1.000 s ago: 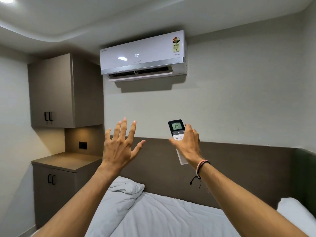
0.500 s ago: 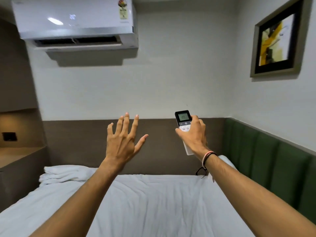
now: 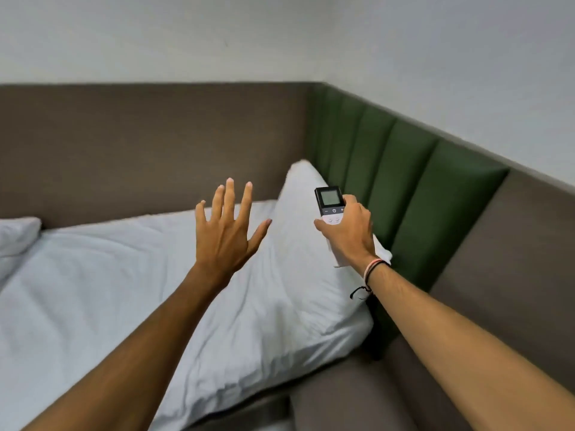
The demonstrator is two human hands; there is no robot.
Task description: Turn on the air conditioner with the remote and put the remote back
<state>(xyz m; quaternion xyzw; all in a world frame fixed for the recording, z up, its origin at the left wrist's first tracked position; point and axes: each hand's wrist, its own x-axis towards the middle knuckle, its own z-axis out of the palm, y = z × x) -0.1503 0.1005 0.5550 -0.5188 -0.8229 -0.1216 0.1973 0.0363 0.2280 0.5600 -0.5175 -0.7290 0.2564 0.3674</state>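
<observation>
A white remote with a black top and a small grey screen is held upright in my right hand, with the thumb resting on its buttons. It hovers above the right end of a white pillow. My left hand is raised to the left of the remote, palm forward, fingers spread, holding nothing. The air conditioner is out of view.
A bed with white sheets fills the lower left, with a second pillow at the far left. A brown padded headboard runs behind it and green padded panels line the right wall. A brown ledge lies below.
The view has swung down and to the right: the air conditioner and the framed picture have left the frame. Both hands keep their pose, the right one still holding the remote, now over the pillow.
</observation>
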